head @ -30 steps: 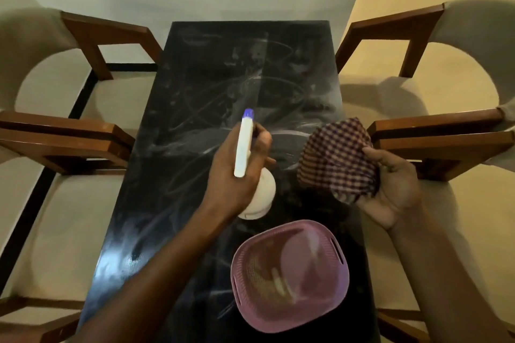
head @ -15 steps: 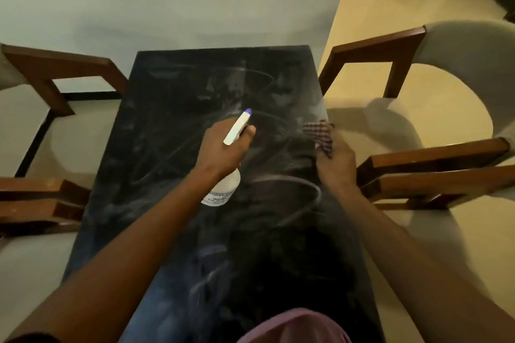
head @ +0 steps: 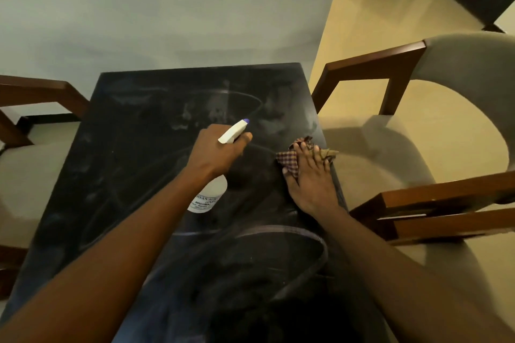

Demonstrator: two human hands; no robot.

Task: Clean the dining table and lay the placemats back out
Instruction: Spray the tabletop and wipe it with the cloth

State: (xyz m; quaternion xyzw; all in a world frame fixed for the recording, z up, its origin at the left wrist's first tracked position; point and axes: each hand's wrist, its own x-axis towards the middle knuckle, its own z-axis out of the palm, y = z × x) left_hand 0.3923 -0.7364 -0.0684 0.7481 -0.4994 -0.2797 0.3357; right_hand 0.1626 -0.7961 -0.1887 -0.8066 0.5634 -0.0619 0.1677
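Head view | left hand [head: 216, 153] wrapped tight round the spray bottle [head: 207, 196], nozzle poking out past the fingers | right hand [head: 310, 178] flat, fingers spread, pinning the checked cloth [head: 289, 162] to the table [head: 133, 147] | cloth peeks out beyond the fingertips at the table's right edge | streaks all over the dark top

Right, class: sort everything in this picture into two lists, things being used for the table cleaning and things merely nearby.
In use:
- dark glossy dining table, streaked
- white plastic spray bottle with purple nozzle, gripped by left hand
- red-and-white checked cloth, pressed flat under right hand

Merely nearby:
- wooden-framed chair with grey cushions, right side
- wooden chair arm, left side
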